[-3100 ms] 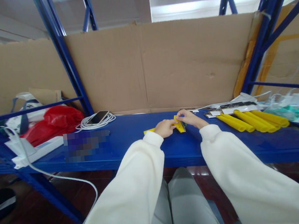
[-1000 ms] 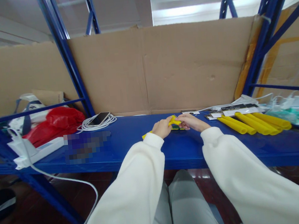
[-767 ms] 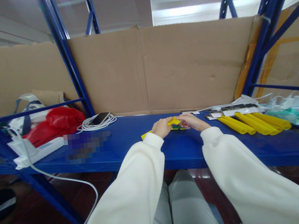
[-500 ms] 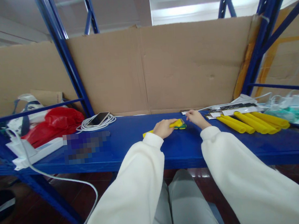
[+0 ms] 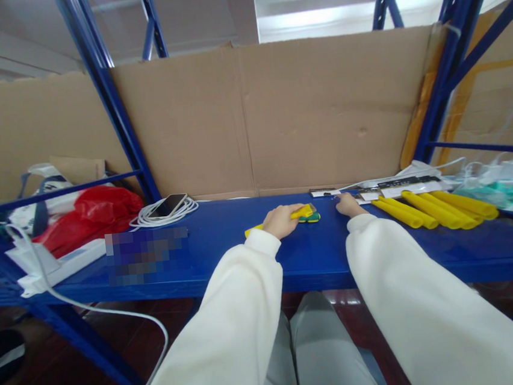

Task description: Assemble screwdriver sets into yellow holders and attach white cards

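My left hand (image 5: 281, 221) is closed around a yellow tube-like piece (image 5: 302, 211), whose other end shows left of my wrist. Just past those fingertips, a small green and yellow item (image 5: 312, 218) lies on the blue shelf top (image 5: 226, 250); its kind is unclear. My right hand (image 5: 349, 205) is farther right, its fingers curled together low over the shelf. Whatever those fingers pinch, if anything, is too small to make out. A flat black-and-white strip (image 5: 324, 192) lies just beyond them.
Several yellow tubes (image 5: 439, 210) lie at right, before black-and-white packets (image 5: 408, 187). At left are a coiled white cable (image 5: 189, 206) with a phone (image 5: 168, 206), a power strip (image 5: 79, 258) and a red bag (image 5: 104, 210). Cardboard (image 5: 321, 113) backs the shelf between blue posts.
My right hand has moved to the right, away from the yellow piece, toward the black-and-white strip. My left hand keeps its hold in about the same place.
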Demonstrator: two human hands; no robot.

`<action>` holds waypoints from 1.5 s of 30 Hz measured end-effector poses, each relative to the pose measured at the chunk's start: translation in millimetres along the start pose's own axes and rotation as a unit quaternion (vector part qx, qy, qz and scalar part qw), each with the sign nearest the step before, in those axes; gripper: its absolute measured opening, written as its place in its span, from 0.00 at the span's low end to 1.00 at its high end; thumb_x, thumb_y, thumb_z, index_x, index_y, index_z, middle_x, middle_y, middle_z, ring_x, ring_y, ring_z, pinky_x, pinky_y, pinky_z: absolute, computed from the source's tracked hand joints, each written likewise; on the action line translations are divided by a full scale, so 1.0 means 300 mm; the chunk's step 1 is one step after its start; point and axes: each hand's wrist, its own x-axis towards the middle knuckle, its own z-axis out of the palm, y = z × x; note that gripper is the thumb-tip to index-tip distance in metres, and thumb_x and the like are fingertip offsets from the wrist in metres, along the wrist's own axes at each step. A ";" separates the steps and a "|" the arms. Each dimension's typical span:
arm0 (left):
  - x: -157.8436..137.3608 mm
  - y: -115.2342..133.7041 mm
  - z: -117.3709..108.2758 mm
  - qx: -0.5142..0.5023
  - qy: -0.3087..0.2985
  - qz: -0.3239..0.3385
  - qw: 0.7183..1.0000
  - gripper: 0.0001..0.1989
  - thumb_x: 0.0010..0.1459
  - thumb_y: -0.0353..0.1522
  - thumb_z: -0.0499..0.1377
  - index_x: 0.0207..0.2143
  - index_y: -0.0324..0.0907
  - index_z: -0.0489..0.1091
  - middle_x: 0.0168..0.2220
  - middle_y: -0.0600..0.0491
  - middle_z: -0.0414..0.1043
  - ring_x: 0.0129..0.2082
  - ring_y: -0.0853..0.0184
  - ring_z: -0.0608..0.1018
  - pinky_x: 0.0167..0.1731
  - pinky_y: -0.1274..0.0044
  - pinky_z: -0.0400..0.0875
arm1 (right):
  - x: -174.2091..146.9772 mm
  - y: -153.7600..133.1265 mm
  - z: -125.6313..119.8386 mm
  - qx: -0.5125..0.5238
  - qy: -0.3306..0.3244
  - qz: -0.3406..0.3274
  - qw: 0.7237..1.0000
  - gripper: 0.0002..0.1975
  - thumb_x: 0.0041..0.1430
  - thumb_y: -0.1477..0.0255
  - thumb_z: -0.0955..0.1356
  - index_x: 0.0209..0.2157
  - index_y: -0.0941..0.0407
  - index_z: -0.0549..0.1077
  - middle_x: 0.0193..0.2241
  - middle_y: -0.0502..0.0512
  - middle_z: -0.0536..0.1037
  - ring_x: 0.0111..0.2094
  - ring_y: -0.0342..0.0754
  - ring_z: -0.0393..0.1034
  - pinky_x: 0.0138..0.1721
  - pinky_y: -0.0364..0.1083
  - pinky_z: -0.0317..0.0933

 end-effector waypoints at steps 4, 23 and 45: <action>-0.001 0.001 0.003 0.004 -0.002 0.002 1.000 0.25 0.60 0.31 0.57 0.58 0.59 0.69 0.55 0.59 0.74 0.54 0.61 0.76 0.53 0.73 0.68 | 0.033 0.009 0.007 -0.002 -0.002 0.005 1.000 0.31 0.52 0.82 0.64 0.59 0.64 0.68 0.59 0.72 0.68 0.58 0.59 0.67 0.56 0.49 0.61; -0.004 0.008 0.007 0.005 -0.007 0.008 1.000 0.25 0.60 0.31 0.56 0.59 0.59 0.68 0.55 0.58 0.74 0.54 0.60 0.76 0.52 0.73 0.69 | 0.058 0.008 -0.008 -0.052 -0.043 -0.020 0.998 0.24 0.54 0.80 0.64 0.53 0.60 0.76 0.51 0.67 0.77 0.51 0.56 0.74 0.51 0.47 0.65; 0.004 -0.001 0.010 -0.007 -0.009 0.007 1.000 0.25 0.60 0.31 0.56 0.59 0.57 0.68 0.56 0.57 0.73 0.55 0.59 0.75 0.53 0.72 0.67 | -0.045 0.001 -0.099 -0.026 -0.038 -0.005 0.999 0.11 0.52 0.82 0.68 0.35 0.61 0.82 0.36 0.63 0.82 0.40 0.53 0.78 0.42 0.43 0.68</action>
